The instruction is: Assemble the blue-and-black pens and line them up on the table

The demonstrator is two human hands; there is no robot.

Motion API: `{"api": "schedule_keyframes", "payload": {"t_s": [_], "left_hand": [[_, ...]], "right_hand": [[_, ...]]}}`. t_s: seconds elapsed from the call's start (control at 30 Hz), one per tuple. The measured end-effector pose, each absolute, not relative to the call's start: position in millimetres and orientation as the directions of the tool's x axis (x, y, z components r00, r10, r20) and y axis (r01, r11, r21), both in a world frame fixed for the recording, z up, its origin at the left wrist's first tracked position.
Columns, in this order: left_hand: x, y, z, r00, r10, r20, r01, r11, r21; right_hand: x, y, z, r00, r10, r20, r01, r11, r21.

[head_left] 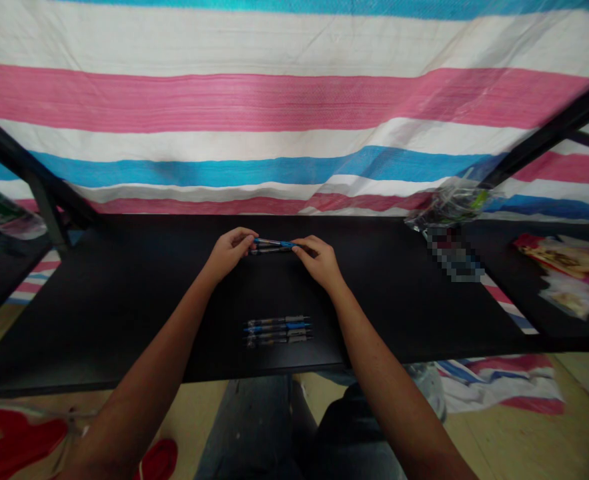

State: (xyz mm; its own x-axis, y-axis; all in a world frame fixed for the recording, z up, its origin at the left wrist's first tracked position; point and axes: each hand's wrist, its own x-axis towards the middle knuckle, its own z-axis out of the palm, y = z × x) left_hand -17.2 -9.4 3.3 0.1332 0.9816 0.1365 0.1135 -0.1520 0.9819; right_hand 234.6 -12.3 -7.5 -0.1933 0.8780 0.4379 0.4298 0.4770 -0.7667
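Observation:
Near the middle of the black table, both hands hold a small group of pens (273, 245), one of them blue, lying sideways between them. My left hand (231, 252) pinches the pens' left ends. At the right ends, my right hand (318, 259) has its thumb and fingers closed on them. How many pens are in the hands is hard to make out. Closer to the front edge, a row of several pens (277, 331), grey and blue, lies side by side on the table, apart from both hands.
The black table (139, 300) meets a striped plastic sheet (224, 100) behind. Clear plastic packaging (447, 203) lies at the back right, beside a pixelated patch. On the right-hand table are red and clear bags (569, 263). A bottle (7, 212) is at the left.

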Motion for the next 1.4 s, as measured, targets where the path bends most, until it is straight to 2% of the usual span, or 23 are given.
{"api": "schedule_keyframes", "payload": {"t_s": [0.07, 0.17, 0.33, 0.47, 0.57, 0.8, 1.03, 1.23, 1.4], "left_hand": [[-23.4, -9.5, 3.2, 0.184, 0.963, 0.198, 0.305, -0.247, 0.92], [-28.8, -11.5, 4.0, 0.234, 0.949, 0.212, 0.489, -0.303, 0.818], [-30.9, -10.8, 2.0, 0.287, 0.939, 0.191, 0.631, -0.335, 0.7], [-29.7, -9.1, -0.4, 0.328, 0.915, 0.236, 0.704, -0.403, 0.585], [-27.9, -8.8, -1.8, 0.338, 0.907, 0.251, 0.72, -0.421, 0.551], [-26.6, -4.7, -10.6, 0.406, 0.884, 0.23, 0.678, -0.461, 0.573], [-19.0, -8.0, -13.2, 0.337, 0.902, 0.271, 0.711, -0.432, 0.554], [-7.7, -12.0, -14.6, 0.31, 0.875, 0.373, 0.73, -0.47, 0.495], [-7.7, -8.5, -18.4, 0.318, 0.872, 0.371, 0.72, -0.477, 0.504]], "right_hand": [[236.4, -10.7, -9.8, -0.198, 0.879, 0.434, 0.444, 0.475, -0.76], [238.5, -8.6, -13.7, -0.209, 0.877, 0.433, 0.48, 0.478, -0.736], [241.6, -5.6, -19.0, -0.251, 0.881, 0.402, 0.544, 0.472, -0.694], [243.5, -4.3, -21.5, -0.278, 0.875, 0.397, 0.566, 0.483, -0.668], [244.3, -4.0, -22.6, -0.278, 0.875, 0.396, 0.579, 0.481, -0.658], [243.4, -3.1, -24.5, -0.286, 0.891, 0.351, 0.604, 0.452, -0.656], [239.8, -4.3, -23.2, -0.269, 0.897, 0.35, 0.627, 0.439, -0.644], [236.9, -4.9, -23.0, -0.233, 0.904, 0.357, 0.649, 0.418, -0.636], [234.5, -6.5, -25.5, -0.188, 0.912, 0.364, 0.656, 0.392, -0.645]]}}
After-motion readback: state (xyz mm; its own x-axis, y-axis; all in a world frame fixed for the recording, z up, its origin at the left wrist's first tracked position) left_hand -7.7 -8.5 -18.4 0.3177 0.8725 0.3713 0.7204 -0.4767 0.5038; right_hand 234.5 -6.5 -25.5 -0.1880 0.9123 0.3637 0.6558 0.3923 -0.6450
